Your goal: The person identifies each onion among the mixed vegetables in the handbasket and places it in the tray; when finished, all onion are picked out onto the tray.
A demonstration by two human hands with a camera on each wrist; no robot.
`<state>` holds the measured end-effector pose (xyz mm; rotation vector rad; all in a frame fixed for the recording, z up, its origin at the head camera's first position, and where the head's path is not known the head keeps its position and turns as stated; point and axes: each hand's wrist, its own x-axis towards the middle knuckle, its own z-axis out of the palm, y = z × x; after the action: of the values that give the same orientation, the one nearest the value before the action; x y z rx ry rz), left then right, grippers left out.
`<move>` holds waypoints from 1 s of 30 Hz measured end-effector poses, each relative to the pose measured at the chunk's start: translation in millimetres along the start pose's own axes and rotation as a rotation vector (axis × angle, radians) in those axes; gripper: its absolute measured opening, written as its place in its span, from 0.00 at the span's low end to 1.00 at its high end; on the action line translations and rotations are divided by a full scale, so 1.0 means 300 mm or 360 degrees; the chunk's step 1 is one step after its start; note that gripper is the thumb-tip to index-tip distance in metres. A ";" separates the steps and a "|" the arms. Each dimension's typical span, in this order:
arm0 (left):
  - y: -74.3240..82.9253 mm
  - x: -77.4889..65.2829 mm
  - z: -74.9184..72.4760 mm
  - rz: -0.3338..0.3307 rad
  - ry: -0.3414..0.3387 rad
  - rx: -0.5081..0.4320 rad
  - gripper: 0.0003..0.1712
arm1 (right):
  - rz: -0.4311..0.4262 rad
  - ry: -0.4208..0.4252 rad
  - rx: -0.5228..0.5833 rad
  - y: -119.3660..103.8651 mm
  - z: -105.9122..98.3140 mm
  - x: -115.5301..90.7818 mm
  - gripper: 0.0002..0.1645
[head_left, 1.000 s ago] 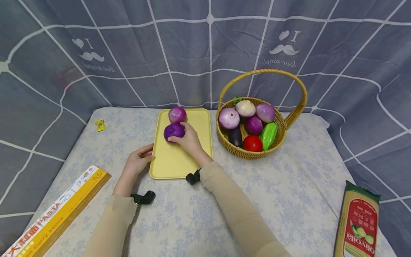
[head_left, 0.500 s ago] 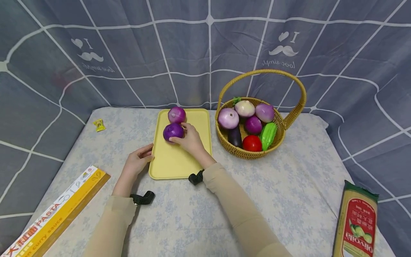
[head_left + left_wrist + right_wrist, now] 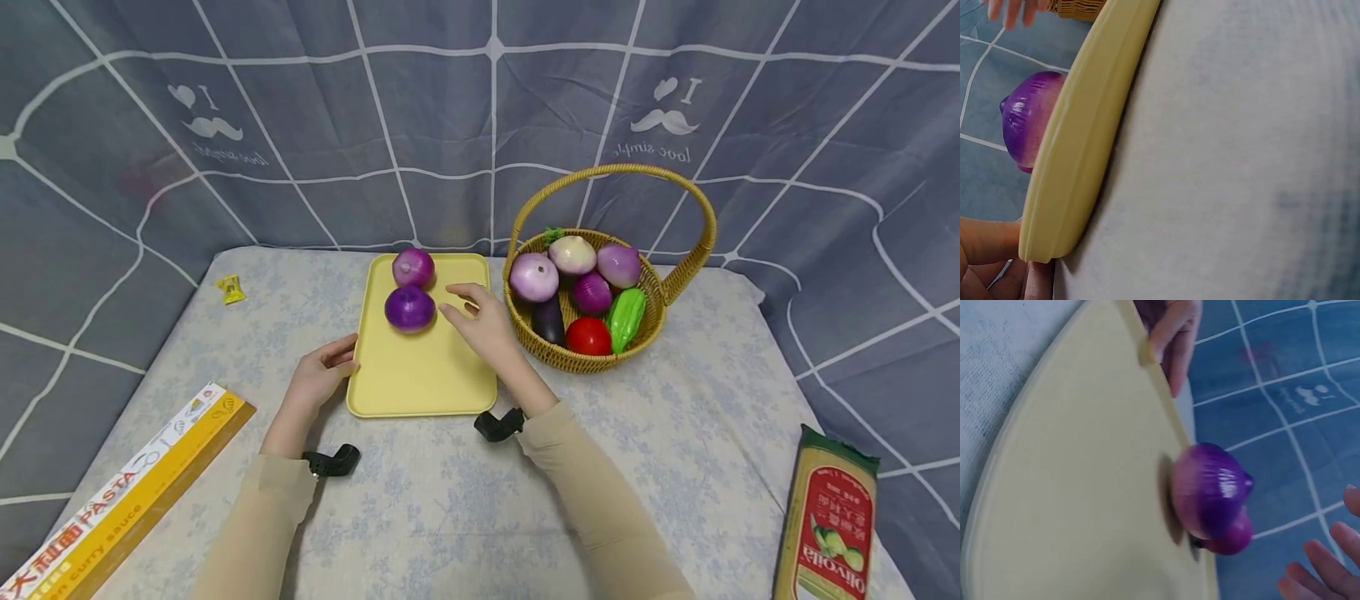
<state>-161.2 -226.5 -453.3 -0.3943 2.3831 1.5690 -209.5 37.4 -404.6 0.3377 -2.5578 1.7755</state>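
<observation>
Two purple onions sit on a yellow tray (image 3: 420, 383) in the head view. The darker onion (image 3: 409, 309) is nearer, and the lighter onion (image 3: 413, 267) is just behind it. At the tray's left side my left hand (image 3: 321, 372) pinches the rim, its thumb (image 3: 1169, 328) over the edge in the right wrist view. My right hand (image 3: 483, 325) hovers over the tray's right side with nothing in it, fingers spread and apart from the darker onion. In the right wrist view its fingers (image 3: 1329, 565) are beside the onions.
Right of the tray stands a wicker basket (image 3: 570, 360) with a tall handle, holding onions, an eggplant, a tomato (image 3: 589, 336) and a green vegetable (image 3: 627, 319). A pasta box (image 3: 142, 492) lies front left, a noodle pack (image 3: 828, 517) front right, a yellow wrapped candy (image 3: 231, 289) back left.
My right hand has let go of the darker onion and drawn back to the right. That onion stays on the tray, shifted slightly right. My left hand keeps its place at the rim.
</observation>
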 end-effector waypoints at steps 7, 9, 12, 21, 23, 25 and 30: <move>-0.005 0.004 0.002 -0.0001 0.0010 0.0022 0.32 | -0.0064 0.0077 0.0147 -0.015 -0.130 -0.068 0.18; -0.007 0.007 0.002 -0.0007 0.0017 0.0026 0.32 | -0.0087 0.0104 0.0145 -0.013 -0.166 -0.079 0.18; -0.010 0.008 0.001 -0.0001 0.0017 0.0031 0.32 | -0.0123 0.0166 0.0162 -0.011 -0.215 -0.090 0.19; -0.011 0.005 -0.004 0.0048 -0.0021 0.0028 0.32 | -0.0032 0.0327 0.0223 0.028 -0.317 -0.094 0.23; -0.009 0.006 -0.002 0.0037 -0.0013 0.0026 0.32 | -0.0030 0.0355 0.0215 0.038 -0.329 -0.091 0.24; -0.008 0.007 -0.001 0.0020 -0.0010 0.0021 0.32 | -0.0015 0.0383 0.0195 0.044 -0.339 -0.086 0.26; -0.007 0.007 0.000 0.0015 -0.0011 0.0019 0.32 | 0.0086 0.0424 0.0081 0.054 -0.362 -0.063 0.31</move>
<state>-162.2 -227.6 -455.8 -0.3749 2.3917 1.5568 -206.3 146.9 -383.3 0.0282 -2.3620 1.7685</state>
